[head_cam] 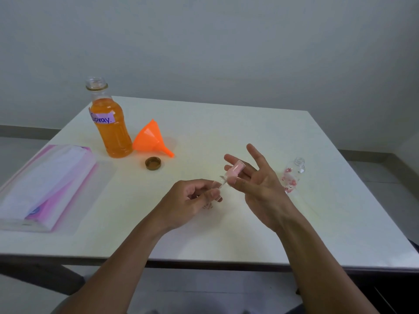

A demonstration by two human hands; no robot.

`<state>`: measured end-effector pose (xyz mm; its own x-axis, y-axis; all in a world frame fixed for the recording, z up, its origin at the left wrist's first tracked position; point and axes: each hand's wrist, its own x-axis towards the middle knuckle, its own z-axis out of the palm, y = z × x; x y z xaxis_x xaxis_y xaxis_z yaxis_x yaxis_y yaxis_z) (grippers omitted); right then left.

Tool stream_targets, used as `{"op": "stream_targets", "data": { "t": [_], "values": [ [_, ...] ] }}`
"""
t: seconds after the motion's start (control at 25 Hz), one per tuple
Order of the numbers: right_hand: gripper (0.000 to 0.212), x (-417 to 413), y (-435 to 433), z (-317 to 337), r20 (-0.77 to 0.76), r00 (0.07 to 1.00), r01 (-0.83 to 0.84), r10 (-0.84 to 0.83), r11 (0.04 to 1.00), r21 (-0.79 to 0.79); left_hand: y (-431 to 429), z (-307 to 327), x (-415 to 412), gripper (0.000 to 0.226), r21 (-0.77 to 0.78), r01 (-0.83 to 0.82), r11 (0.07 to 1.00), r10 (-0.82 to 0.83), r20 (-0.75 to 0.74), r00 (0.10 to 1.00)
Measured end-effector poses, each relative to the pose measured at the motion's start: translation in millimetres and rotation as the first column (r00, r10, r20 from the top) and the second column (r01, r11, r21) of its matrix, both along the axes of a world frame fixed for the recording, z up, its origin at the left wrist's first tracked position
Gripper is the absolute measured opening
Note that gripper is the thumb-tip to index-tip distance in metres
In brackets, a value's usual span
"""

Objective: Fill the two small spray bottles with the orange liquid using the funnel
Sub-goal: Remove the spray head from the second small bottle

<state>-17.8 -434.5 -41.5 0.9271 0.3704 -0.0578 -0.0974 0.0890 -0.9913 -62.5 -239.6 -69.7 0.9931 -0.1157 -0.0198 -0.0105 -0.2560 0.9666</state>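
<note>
Holding a small spray bottle, the left hand has its fingers curled around it, while the right hand pinches its pink spray top above the bench.

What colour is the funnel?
Bright orange, seen in the head view.

The white table has a smooth, faintly glossy top. The tall clear plastic bottle of orange liquid carries a matt paper label. The bright orange plastic funnel looks smooth and slightly shiny. The small clear spray bottle with pink flower print is glossy and transparent. The pink and white soft pack lies in shiny film wrap.
</note>
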Motion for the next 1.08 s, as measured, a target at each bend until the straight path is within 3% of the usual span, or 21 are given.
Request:
{"op": "stream_targets", "data": {
  "t": [0.12,0.32,0.44,0.6,0.68,0.76,0.84,0.96,1.08],
  "values": [
    [0.099,-4,7,-1,0.043,0.993,0.117,-0.111,0.977,-0.178,3,-1,-2,0.029,0.042,0.001,0.999,0.0,-0.012,1.0],
    [0.066,-2,5,4,0.062,0.992,0.112,-0.111,0.994,-0.008,2,4,-1,0.03,-0.015,0.023,1.0,-0.023,-0.035,0.999],
    [0.054,-2,3,10,0.113,0.99,0.078,-0.079,0.997,0.018,6,9,0,0.036,-0.137,0.157,0.978,-0.175,-0.135,0.975],
    [0.042,-7,9,24,0.175,0.984,0.011,-0.027,0.995,0.095,14,12,1,0.044,-0.57,0.247,0.784,-0.425,-0.203,0.882],
    [0.049,-4,8,34,0.156,0.985,0.03,-0.071,0.967,0.251,19,11,1,0.044,-0.665,0.323,0.674,-0.551,-0.16,0.819],
    [0.054,1,0,42,0.137,0.981,0.075,-0.137,0.921,0.383,22,9,1,0.042,-0.677,0.357,0.644,-0.588,-0.138,0.797],
    [0.054,5,-7,46,0.158,0.963,0.15,-0.218,0.922,0.357,23,6,3,0.037,-0.628,0.311,0.713,-0.501,-0.146,0.853],
    [0.059,7,-16,46,0.212,0.912,0.296,-0.351,0.921,0.252,20,2,12,0.035,-0.456,0.137,0.879,-0.232,-0.16,0.959],
    [0.052,9,-31,56,0.261,0.859,0.4,-0.441,0.895,0.197,14,-1,19,0.033,-0.256,-0.051,0.965,0.028,-0.096,0.995]
  ]
}}
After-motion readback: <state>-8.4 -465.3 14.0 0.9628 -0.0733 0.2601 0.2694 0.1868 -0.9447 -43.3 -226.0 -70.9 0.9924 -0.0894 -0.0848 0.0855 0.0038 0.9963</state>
